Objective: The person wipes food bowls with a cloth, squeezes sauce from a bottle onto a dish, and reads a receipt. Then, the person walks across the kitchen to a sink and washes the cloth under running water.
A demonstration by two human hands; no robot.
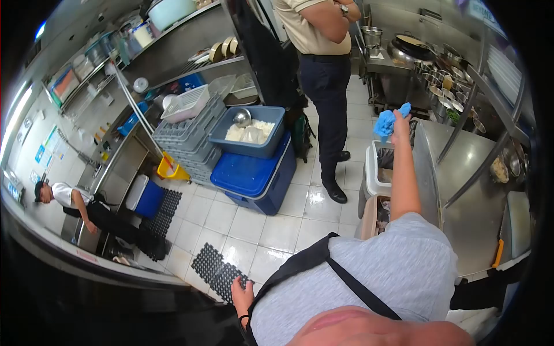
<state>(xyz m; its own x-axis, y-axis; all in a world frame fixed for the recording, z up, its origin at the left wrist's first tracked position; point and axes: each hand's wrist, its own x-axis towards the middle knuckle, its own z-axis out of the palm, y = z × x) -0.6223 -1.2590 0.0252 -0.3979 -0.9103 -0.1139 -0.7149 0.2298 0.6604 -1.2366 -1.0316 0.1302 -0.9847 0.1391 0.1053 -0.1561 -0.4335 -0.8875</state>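
My right hand [399, 126] is stretched far forward at the end of a straight arm, closed on a crumpled blue cloth-like item [384, 123] that sticks out on both sides of the fingers. Below that arm stand a white bin [372, 170] and a pinkish-brown bin [369, 222], both with their tops open. Low at my side, my left hand [242, 293] hangs with its fingers apart and nothing in it, above a black perforated mat [216, 268] on the tiled floor.
A steel counter [456, 173] runs along the right. One person [326, 69] stands ahead with arms crossed; another [78, 202] is at the far left. A blue tub of rice [216, 135] sits on a lidded blue box [248, 173]. Pots [441, 106] fill the back right.
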